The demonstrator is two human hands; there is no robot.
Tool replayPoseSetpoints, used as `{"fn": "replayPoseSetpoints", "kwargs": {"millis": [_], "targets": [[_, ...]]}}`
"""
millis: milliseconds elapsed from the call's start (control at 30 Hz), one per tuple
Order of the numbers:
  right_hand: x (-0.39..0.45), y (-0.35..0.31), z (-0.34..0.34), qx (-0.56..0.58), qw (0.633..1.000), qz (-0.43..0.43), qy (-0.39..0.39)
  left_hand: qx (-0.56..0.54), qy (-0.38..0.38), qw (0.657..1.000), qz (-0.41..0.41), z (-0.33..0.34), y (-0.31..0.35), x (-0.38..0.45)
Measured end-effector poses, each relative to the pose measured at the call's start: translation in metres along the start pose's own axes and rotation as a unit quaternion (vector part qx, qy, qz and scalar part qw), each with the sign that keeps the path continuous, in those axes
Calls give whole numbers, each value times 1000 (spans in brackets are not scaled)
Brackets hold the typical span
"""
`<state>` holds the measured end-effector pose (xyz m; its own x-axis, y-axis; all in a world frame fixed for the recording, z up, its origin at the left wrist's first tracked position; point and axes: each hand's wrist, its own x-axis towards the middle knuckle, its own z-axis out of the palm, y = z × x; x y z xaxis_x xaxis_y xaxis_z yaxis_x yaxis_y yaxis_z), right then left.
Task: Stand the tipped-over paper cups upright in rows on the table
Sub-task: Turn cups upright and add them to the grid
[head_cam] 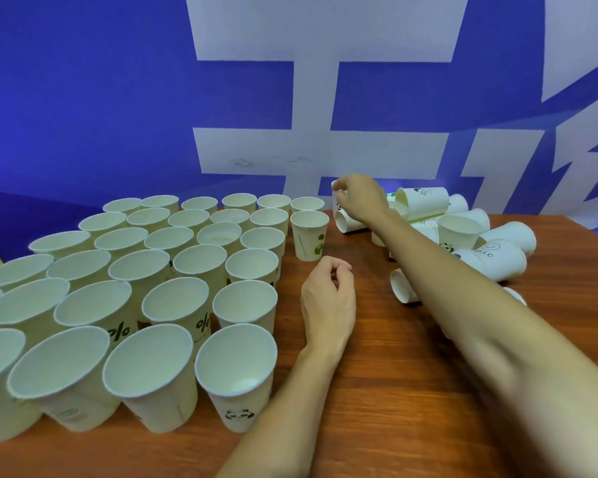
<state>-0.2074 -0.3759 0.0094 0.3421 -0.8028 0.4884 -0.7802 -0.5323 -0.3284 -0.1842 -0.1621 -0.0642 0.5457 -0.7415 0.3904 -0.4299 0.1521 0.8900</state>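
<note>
Wooden bench (pixel 377 391) with a blue wall (pixel 83 98) behind it bearing big white lettering (pixel 311 98).

Upright cups (pixel 173 270) stand in packed rows left of both hands, rims touching or nearly so, filling the bench's left half from near edge to wall. Some carry prints: a panda face on the nearest right-hand cup (pixel 237 377), a "%" mark on one mid-row. One upright cup with green print (pixel 309 234) stands apart at the right edge of the rows, just beyond the left hand, with another upright one right behind it.

Left hand (pixel 328 300) hovers or rests over bare bench, just right of the rows, fingers curled inward, thumb near fingertips, holding nothing. Bare wood lies between it and the tipped pile.

Right hand (pixel 358 196) is stretched far forward near the wall, forearm crossing over the pile. Its fingers curl onto a white cup (pixel 337 196) at the pile's far left edge; the cup is mostly hidden by the hand, so its tilt is unclear. Directly under that hand lies a cup on its side (pixel 347 222), open mouth facing left.

Tipped-over cups (pixel 463 232) heap to the right of the right hand and under its forearm, lying on their sides, stacked on each other, mouths pointing various ways. One reads "HELLO" upside down (pixel 494 258). A single tipped cup (pixel 404 286) lies nearer, partly hidden under the forearm, well right of the left hand. The forearm blocks the view of the pile's near-left part.
</note>
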Motion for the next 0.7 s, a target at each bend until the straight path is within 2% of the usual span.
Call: {"fn": "replayPoseSetpoints", "kwargs": {"millis": [267, 467, 700], "targets": [[47, 0, 30, -3, 996, 88, -20, 10, 3, 1000, 19, 3, -4, 1], [57, 7, 50, -25, 993, 114, -29, 2, 3, 999, 37, 6, -7, 2], [48, 13, 42, 4, 995, 101, 17, -7, 1, 999, 33, 5, -5, 2]]}}
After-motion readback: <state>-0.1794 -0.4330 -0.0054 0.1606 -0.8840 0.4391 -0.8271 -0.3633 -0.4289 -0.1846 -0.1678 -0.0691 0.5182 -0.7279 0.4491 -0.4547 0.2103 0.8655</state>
